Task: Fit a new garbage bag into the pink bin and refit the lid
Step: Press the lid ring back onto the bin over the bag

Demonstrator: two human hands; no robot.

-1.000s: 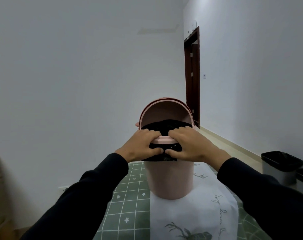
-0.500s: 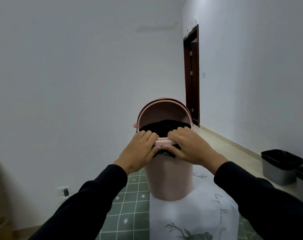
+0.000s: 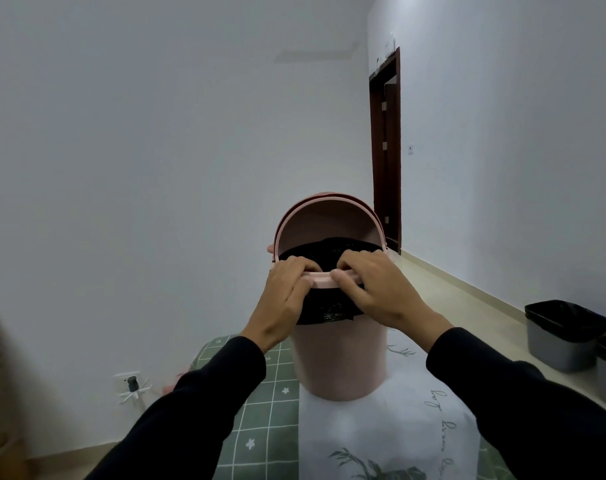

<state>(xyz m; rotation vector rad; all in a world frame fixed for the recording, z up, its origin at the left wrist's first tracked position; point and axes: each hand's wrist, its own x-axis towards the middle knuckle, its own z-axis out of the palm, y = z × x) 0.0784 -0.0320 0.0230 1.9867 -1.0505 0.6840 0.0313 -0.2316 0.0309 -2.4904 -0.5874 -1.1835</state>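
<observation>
Head view. Pink bin [image 3: 339, 362] stands upright on a white cloth [image 3: 381, 431] laid over a green checked cloth [image 3: 270, 414], straight in front of the person. Black bag [image 3: 329, 249] is already inside the bin, with its edge folded out and hanging down the front wall. The lid [image 3: 329, 223] sits on top of the bin with its flap tipped up, and the front rim runs between the hands.

Left hand [image 3: 287, 296] and right hand [image 3: 376, 291] both grip that front rim, fingers curled over the top and thumbs against the front. Likely reason: pressing the rim down so it clamps the bag edge against the bin, using two hands to keep the push even. Whether the rim is fully seated can't be told, as the hands cover most of it.

Off to the right on the floor is a grey bin [image 3: 564, 336] with a black liner. Dark door [image 3: 386, 150] behind, wall socket [image 3: 131, 381] low on the left.

Versus earlier frames: both hands stay on the front rim with the same grip, and the bin hasn't moved. More of the hanging bag edge shows than half a second ago. The socket is more in view, so the head has shifted a little.
</observation>
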